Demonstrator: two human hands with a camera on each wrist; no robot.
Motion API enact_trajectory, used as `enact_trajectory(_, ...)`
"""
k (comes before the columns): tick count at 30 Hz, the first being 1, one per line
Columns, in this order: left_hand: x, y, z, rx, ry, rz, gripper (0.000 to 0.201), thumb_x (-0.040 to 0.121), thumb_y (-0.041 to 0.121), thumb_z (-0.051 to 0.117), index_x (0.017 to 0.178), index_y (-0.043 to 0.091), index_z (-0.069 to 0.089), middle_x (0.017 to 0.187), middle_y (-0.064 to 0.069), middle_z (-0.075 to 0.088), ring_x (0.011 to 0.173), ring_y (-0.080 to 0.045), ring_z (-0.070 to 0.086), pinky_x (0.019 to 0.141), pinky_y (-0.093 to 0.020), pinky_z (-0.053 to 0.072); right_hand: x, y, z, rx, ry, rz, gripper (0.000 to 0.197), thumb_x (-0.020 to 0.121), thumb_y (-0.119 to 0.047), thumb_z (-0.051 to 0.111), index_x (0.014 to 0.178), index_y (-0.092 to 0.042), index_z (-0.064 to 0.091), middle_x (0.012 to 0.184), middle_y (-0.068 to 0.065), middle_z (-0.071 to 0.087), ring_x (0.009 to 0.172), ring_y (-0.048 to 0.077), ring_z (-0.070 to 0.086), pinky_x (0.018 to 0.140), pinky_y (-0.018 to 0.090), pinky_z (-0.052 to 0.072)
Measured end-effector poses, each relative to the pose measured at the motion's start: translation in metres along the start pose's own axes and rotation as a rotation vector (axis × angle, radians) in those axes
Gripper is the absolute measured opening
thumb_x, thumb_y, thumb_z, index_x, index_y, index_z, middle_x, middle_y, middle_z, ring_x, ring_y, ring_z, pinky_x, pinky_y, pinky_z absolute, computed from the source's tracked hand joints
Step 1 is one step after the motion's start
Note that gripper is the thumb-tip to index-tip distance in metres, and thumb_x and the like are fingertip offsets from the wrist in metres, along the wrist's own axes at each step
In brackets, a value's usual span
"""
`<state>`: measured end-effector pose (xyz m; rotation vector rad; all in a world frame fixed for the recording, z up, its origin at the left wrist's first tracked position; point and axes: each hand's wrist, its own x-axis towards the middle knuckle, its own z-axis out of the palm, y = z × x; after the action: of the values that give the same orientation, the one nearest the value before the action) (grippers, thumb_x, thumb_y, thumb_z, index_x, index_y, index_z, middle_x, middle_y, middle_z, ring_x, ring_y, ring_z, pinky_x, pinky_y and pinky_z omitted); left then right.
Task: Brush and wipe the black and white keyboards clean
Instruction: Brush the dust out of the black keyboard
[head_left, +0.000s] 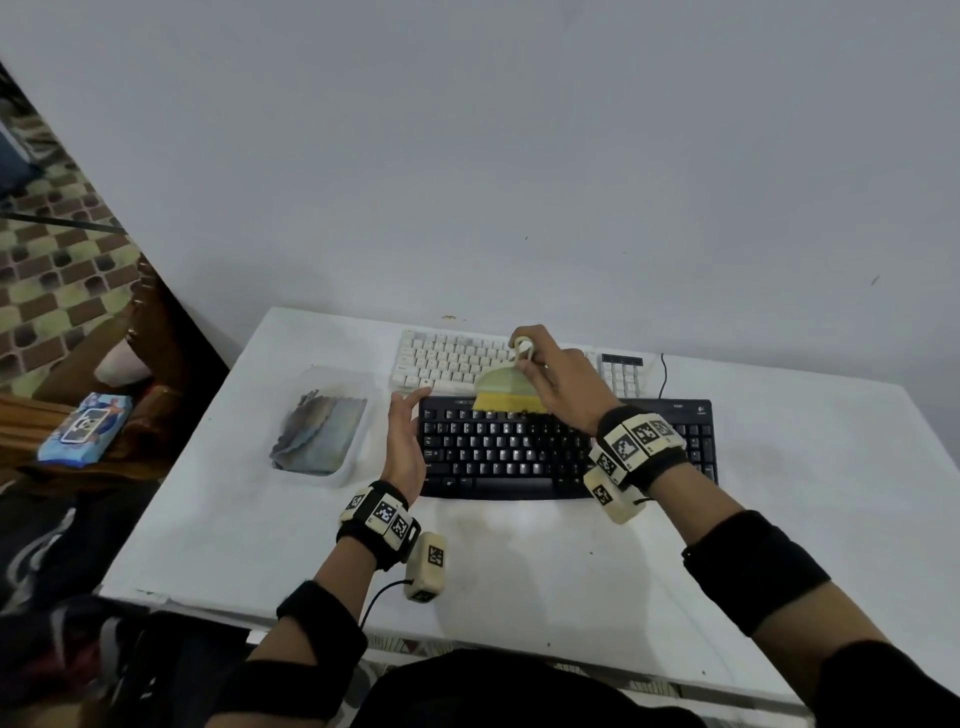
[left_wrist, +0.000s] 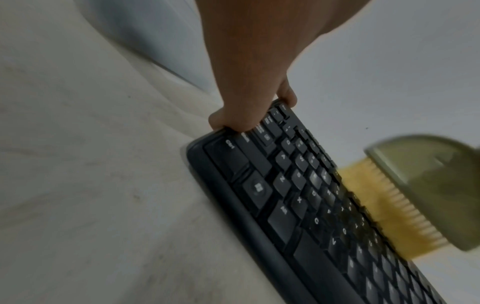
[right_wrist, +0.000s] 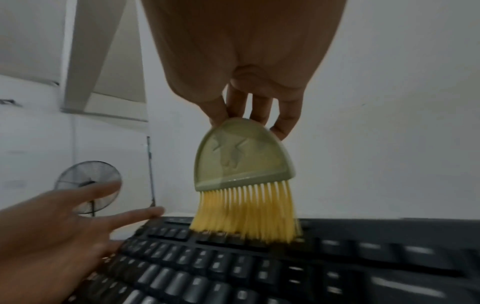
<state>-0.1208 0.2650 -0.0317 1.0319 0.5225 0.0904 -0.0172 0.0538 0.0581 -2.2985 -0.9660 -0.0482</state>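
A white table (head_left: 519, 566) is set against a plain pale grey wall (head_left: 519, 156), and its top is marked with faint smudges. To the left, a floor (head_left: 57, 275) patterned in brown and green checks is seen, with a wooden piece of furniture (head_left: 104, 384) standing on it just beside the table. In the right wrist view, a standing fan (right_wrist: 88, 185) is seen against a white wall, near a pale structure (right_wrist: 103, 61) higher up. The light is dim and even.
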Motion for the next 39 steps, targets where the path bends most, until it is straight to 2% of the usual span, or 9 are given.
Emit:
enact_trajectory(4,0.002,0.001,0.003,0.017,-0.012,0.022,0.059,0.091,0.069,0.043,0.122,0.024,0.065,0.125,-0.01,0.07,0.11,-0.023,0.068,0.089,-0.046,0.055,-0.02,0.027,-0.028,-0.038,0.091,0.105,0.026,0.104,-0.014,0.05,0.129,-0.019,0.042,0.074,0.003,0.063,0.051,0.018,0.052,0.053,0.032,0.041)
enact_trajectory(9,0.009,0.004,0.006,0.003,-0.023,-0.003,0.037,0.106,0.052,0.041,0.117,0.025,0.065,0.12,-0.007,0.068,0.11,-0.026,0.065,0.098,-0.051,0.052,-0.018,0.018,-0.03,0.103,0.135,0.144,0.022,0.105,-0.022,0.05,0.126,-0.025,0.042,0.076,0.006,0.068,0.054,0.027,0.055,0.052,0.032,0.041)
enact_trajectory(13,0.019,0.0,0.012,0.078,-0.058,-0.019,0.025,0.103,0.045,0.05,0.113,0.031,0.068,0.108,-0.004,0.077,0.104,-0.026,0.07,0.095,-0.05,0.055,-0.014,0.013,-0.02,0.029,0.067,0.082,0.025,0.106,-0.019,0.049,0.13,-0.02,0.041,0.072,0.006,0.064,0.046,0.009,0.045,0.048,0.022,0.034)
enact_trajectory(17,0.034,-0.018,0.0,0.185,-0.026,0.05,0.039,0.094,0.053,0.049,0.127,0.036,0.064,0.146,-0.002,0.058,0.137,-0.026,0.053,0.114,-0.055,0.042,-0.027,0.029,-0.035,-0.027,0.077,0.143,0.025,0.105,-0.017,0.049,0.129,-0.02,0.04,0.067,0.007,0.059,0.044,0.01,0.042,0.048,0.028,0.037)
enact_trajectory(22,0.031,-0.012,0.006,0.153,-0.007,-0.082,0.048,0.105,0.053,0.04,0.137,0.023,0.06,0.127,-0.007,0.071,0.117,-0.025,0.067,0.095,-0.046,0.055,-0.034,0.03,-0.051,0.054,0.179,0.197,0.022,0.104,-0.016,0.05,0.124,-0.024,0.043,0.07,0.012,0.06,0.054,0.027,0.05,0.054,0.035,0.04)
enact_trajectory(28,0.075,-0.049,-0.024,0.268,0.025,-0.078,0.068,0.082,0.079,0.047,0.14,0.044,0.055,0.143,0.007,0.061,0.136,-0.019,0.054,0.117,-0.055,0.039,-0.02,0.016,-0.031,0.11,0.103,0.136,0.021,0.105,-0.02,0.05,0.125,-0.023,0.043,0.074,0.012,0.064,0.055,0.028,0.052,0.053,0.03,0.037)
enact_trajectory(31,0.059,-0.033,-0.01,0.287,0.022,-0.045,0.063,0.087,0.071,0.045,0.141,0.04,0.054,0.145,0.007,0.059,0.137,-0.019,0.052,0.118,-0.054,0.037,-0.026,0.026,-0.039,0.048,0.077,0.144,0.023,0.105,-0.018,0.049,0.125,-0.025,0.04,0.072,0.013,0.063,0.051,0.026,0.05,0.051,0.029,0.036)
enact_trajectory(35,0.042,-0.022,0.002,0.29,0.037,0.009,0.043,0.108,0.042,0.036,0.146,0.028,0.051,0.144,0.003,0.058,0.136,-0.019,0.052,0.119,-0.051,0.038,-0.035,0.04,-0.057,0.01,0.095,0.189,0.025,0.104,-0.017,0.051,0.125,-0.025,0.041,0.078,0.013,0.068,0.054,0.025,0.055,0.051,0.027,0.039)
enact_trajectory(39,0.043,-0.025,0.002,0.264,0.037,0.008,0.039,0.11,0.039,0.034,0.144,0.031,0.052,0.142,0.003,0.059,0.133,-0.018,0.054,0.117,-0.05,0.04,-0.027,0.029,-0.055,0.111,0.117,0.165,0.022,0.105,-0.018,0.05,0.124,-0.025,0.043,0.073,0.01,0.064,0.051,0.017,0.045,0.053,0.027,0.036)
